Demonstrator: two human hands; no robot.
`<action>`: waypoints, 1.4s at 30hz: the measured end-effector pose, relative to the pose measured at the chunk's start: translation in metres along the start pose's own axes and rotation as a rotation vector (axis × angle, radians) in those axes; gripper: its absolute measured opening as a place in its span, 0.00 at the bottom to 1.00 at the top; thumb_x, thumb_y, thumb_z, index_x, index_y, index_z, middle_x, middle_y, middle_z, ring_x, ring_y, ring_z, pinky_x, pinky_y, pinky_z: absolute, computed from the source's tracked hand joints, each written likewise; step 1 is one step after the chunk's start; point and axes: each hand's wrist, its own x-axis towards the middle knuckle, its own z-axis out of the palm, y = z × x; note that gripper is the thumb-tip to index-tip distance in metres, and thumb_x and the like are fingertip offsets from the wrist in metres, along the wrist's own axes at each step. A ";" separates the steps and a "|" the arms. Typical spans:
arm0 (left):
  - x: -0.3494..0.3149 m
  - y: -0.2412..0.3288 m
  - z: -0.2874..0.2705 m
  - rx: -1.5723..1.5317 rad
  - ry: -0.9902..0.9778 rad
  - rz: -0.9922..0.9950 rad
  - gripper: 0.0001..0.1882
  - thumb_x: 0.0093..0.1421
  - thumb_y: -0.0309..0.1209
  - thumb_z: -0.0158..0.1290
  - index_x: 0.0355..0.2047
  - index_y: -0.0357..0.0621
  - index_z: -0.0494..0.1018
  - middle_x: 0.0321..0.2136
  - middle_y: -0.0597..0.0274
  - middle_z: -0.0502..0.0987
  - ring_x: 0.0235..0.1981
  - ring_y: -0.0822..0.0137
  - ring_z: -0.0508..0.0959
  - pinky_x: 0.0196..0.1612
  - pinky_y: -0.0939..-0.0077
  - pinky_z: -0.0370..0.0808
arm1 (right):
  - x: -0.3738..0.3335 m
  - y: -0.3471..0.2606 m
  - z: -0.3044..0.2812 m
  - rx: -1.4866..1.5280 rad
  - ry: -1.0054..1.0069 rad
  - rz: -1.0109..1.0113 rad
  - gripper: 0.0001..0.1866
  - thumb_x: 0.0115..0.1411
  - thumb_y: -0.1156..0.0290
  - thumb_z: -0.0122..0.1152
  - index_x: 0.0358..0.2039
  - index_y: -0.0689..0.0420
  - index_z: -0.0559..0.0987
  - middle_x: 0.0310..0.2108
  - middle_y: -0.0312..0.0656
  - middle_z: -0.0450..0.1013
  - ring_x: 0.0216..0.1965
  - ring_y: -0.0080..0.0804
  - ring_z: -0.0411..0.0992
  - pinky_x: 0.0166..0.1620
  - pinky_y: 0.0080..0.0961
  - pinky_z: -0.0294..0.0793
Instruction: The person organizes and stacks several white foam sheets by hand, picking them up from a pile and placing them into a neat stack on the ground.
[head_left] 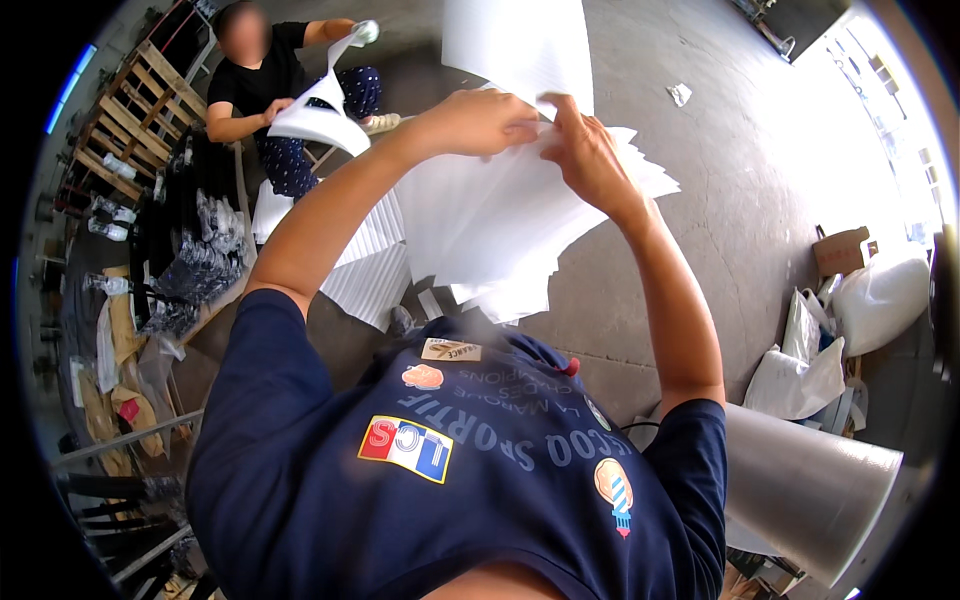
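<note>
We are observing a white sheet [520,45] extending ahead of both hands, its near edge lying at the left hand's [475,122] curled fingers and the right hand's [592,160] bent ones; whether either is pinching it, we are not managing to tell. Below, we are noting fanned sheets [470,220]; at upper left, a co-worker [262,78] is holding a curling sheet [318,122].

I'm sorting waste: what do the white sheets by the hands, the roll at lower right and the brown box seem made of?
White sheets: possibly thin foam or paper, matte, with faint ribbing. Roll: likely plastic film, glossy, with translucent sheen. Brown box: probably cardboard, matte, flat tan sides.
</note>
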 end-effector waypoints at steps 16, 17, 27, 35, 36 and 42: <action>-0.049 -0.228 -0.052 0.018 0.438 -0.262 0.13 0.58 0.37 0.44 0.27 0.42 0.72 0.17 0.57 0.71 0.21 0.66 0.72 0.28 0.70 0.67 | -0.166 0.033 -0.025 -0.193 -0.110 -0.007 0.15 0.34 0.89 0.54 0.26 0.60 0.74 0.24 0.42 0.65 0.31 0.39 0.66 0.36 0.32 0.65; -0.074 -0.265 -0.067 0.135 0.466 -0.297 0.13 0.59 0.39 0.43 0.29 0.45 0.72 0.19 0.56 0.72 0.23 0.61 0.74 0.28 0.67 0.68 | -0.202 0.045 -0.028 -0.199 -0.186 0.070 0.11 0.39 0.85 0.51 0.26 0.60 0.73 0.25 0.42 0.64 0.32 0.39 0.64 0.38 0.32 0.65; -0.099 -0.262 -0.076 0.307 0.341 -0.336 0.05 0.56 0.26 0.47 0.33 0.42 0.70 0.21 0.50 0.74 0.21 0.58 0.76 0.24 0.65 0.69 | -0.244 0.070 -0.047 -0.306 -0.357 0.247 0.06 0.45 0.80 0.52 0.26 0.56 0.73 0.27 0.38 0.66 0.35 0.35 0.66 0.41 0.30 0.61; 0.021 -0.078 0.053 -0.116 -0.052 -0.001 0.12 0.46 0.27 0.49 0.33 0.40 0.73 0.30 0.50 0.77 0.33 0.54 0.77 0.38 0.66 0.72 | -0.098 0.011 0.007 -0.101 -0.327 -0.104 0.18 0.48 0.79 0.58 0.42 0.58 0.73 0.32 0.42 0.69 0.37 0.37 0.67 0.45 0.31 0.64; 0.027 -0.064 0.066 -0.152 -0.151 -0.034 0.13 0.45 0.26 0.49 0.33 0.40 0.73 0.30 0.50 0.76 0.32 0.55 0.76 0.36 0.66 0.72 | -0.081 -0.004 0.010 0.000 -0.319 -0.065 0.28 0.48 0.79 0.58 0.52 0.57 0.66 0.34 0.44 0.69 0.38 0.39 0.68 0.46 0.33 0.65; 0.044 -0.017 0.094 -0.464 -0.604 -0.199 0.22 0.44 0.25 0.53 0.43 0.38 0.70 0.41 0.48 0.72 0.39 0.59 0.74 0.40 0.71 0.70 | -0.056 -0.026 0.030 0.004 -0.368 -0.107 0.36 0.45 0.83 0.59 0.56 0.60 0.61 0.38 0.48 0.69 0.45 0.42 0.67 0.52 0.35 0.61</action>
